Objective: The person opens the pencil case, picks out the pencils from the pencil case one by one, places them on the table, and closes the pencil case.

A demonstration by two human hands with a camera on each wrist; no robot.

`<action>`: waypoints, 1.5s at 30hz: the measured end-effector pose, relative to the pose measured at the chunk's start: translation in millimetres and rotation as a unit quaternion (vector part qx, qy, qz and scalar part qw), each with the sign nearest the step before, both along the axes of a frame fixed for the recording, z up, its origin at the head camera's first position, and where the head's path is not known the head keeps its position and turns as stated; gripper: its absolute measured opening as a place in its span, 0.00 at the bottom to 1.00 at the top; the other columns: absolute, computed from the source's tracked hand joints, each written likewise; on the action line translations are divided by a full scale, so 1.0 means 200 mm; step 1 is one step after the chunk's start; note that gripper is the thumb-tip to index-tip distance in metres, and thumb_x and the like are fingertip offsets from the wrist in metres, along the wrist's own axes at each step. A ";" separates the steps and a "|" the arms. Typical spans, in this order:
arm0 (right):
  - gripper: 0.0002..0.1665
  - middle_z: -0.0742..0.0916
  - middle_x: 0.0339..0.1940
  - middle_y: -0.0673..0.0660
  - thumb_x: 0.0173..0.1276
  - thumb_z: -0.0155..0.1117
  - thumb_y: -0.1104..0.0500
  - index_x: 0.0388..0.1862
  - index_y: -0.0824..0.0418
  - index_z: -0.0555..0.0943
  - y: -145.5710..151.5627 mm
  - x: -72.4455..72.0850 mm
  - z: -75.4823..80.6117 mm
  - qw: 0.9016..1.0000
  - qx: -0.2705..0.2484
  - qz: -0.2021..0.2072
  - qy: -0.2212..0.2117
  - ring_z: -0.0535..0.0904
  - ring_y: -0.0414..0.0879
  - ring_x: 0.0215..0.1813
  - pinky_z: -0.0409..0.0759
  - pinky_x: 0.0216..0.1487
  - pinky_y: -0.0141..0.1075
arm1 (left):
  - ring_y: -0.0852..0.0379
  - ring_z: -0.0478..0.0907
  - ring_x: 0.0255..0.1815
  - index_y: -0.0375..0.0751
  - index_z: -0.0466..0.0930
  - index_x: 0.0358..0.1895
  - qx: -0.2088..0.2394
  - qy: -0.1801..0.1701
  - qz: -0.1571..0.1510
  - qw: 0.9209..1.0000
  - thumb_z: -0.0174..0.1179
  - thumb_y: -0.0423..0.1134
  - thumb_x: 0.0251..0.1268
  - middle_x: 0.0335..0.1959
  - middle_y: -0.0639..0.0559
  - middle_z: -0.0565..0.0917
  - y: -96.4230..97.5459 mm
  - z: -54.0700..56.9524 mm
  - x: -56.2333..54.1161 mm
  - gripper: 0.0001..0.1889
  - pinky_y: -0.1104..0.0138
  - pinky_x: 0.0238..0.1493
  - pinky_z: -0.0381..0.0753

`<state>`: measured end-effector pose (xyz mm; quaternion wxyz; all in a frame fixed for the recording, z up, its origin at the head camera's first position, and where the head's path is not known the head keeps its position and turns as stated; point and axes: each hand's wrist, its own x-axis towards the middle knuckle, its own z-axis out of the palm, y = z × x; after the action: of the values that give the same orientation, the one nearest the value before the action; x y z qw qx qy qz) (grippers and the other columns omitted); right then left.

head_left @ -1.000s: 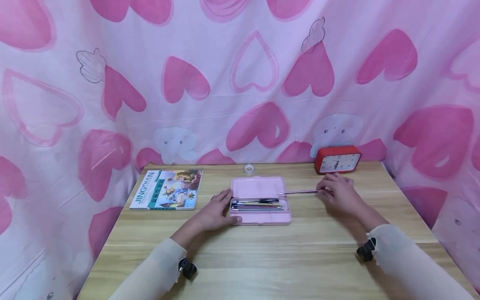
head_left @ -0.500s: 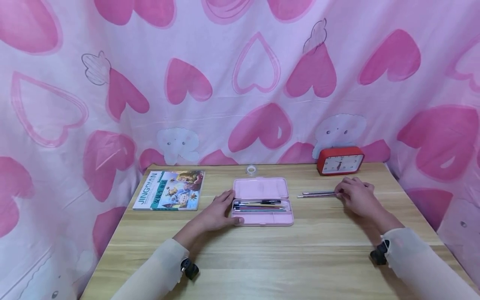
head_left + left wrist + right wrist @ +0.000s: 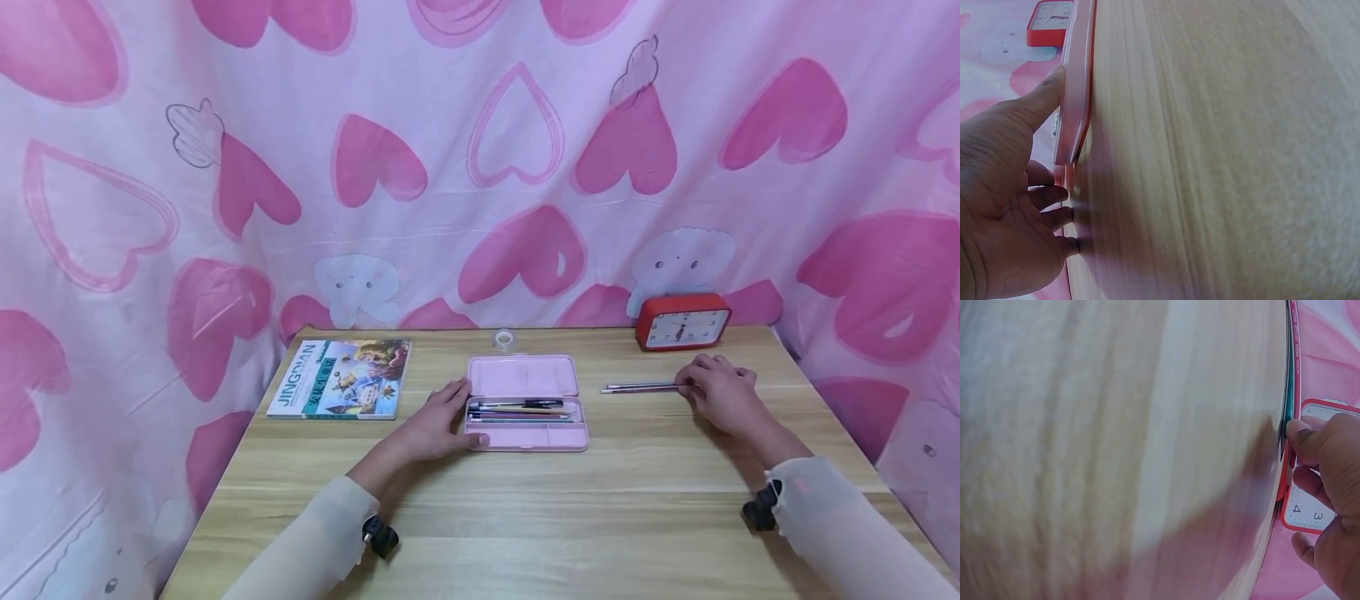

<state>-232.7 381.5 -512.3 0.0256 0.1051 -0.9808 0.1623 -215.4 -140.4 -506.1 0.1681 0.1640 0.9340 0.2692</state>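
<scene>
A pink pencil case [image 3: 566,438] lies with its lid [image 3: 522,376] back, several pens and pencils [image 3: 525,408] in its long compartment. My left hand [image 3: 430,427] rests at the case's left end. The thumb touches the near rim and the index finger is by the lid's corner; in the left wrist view the other fingers are loosely bent at the tabletop. To the right, two slim pencils [image 3: 637,387] lie close together on the table. My right hand [image 3: 718,392] pinches at their right ends; how many it holds is hard to tell. A printed pencil [image 3: 1297,356] shows in the right wrist view.
A red clock [image 3: 684,322] stands at the back right, behind my right hand. A roll of clear tape [image 3: 503,339] sits behind the case. At the left lies a picture book [image 3: 341,379]. A heart-patterned curtain [image 3: 517,133] hangs along the table's back edge.
My right hand has moved right with a pencil, away from the case. That pencil now lies beside another, and the two are closer together than half a second ago. My left hand stays on the case.
</scene>
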 end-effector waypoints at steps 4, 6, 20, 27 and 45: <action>0.09 0.85 0.48 0.59 0.74 0.75 0.64 0.50 0.56 0.90 0.00 0.01 0.01 1.000 0.000 -0.002 0.000 0.73 0.64 0.59 0.56 0.66 0.84 | 0.36 0.46 0.95 0.48 0.49 0.93 0.000 0.003 -0.004 1.000 0.72 0.68 0.69 0.95 0.46 0.50 0.01 0.01 0.00 0.59 0.39 0.92 0.55; 0.09 0.85 0.48 0.59 0.74 0.75 0.64 0.50 0.56 0.90 0.00 0.01 0.02 1.000 0.002 -0.004 -0.003 0.73 0.65 0.59 0.56 0.66 0.85 | 0.35 0.46 0.95 0.48 0.49 0.92 0.000 0.003 -0.006 1.000 0.73 0.67 0.69 0.95 0.46 0.50 0.01 0.02 0.00 0.59 0.39 0.92 0.54; 0.10 0.86 0.51 0.62 0.75 0.73 0.63 0.54 0.57 0.90 0.01 0.00 0.00 1.000 0.000 -0.004 -0.007 0.72 0.67 0.61 0.57 0.65 0.84 | 0.34 0.46 0.94 0.48 0.49 0.92 0.001 0.002 -0.005 1.000 0.73 0.67 0.69 0.95 0.46 0.50 0.01 0.01 0.00 0.59 0.39 0.91 0.55; 0.12 0.85 0.51 0.61 0.76 0.74 0.63 0.56 0.57 0.90 0.00 0.00 0.01 1.000 0.000 -0.005 -0.009 0.72 0.67 0.62 0.56 0.67 0.85 | 0.36 0.47 0.95 0.47 0.49 0.92 0.002 0.005 -0.008 1.000 0.73 0.67 0.69 0.95 0.46 0.51 0.00 0.01 0.00 0.59 0.39 0.92 0.54; 0.22 0.86 0.66 0.69 0.76 0.75 0.56 0.66 0.61 0.88 -0.24 -0.02 0.14 0.999 -0.007 0.041 0.002 0.71 0.71 0.71 0.63 0.67 0.81 | 0.36 0.46 0.95 0.47 0.49 0.92 0.006 0.003 -0.007 1.000 0.72 0.68 0.69 0.95 0.46 0.51 0.00 0.00 0.00 0.59 0.39 0.92 0.53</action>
<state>-235.7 334.3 -483.3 0.0213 0.1451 -0.9744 0.1702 -215.4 -140.5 -506.0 0.1666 0.1723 0.9318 0.2727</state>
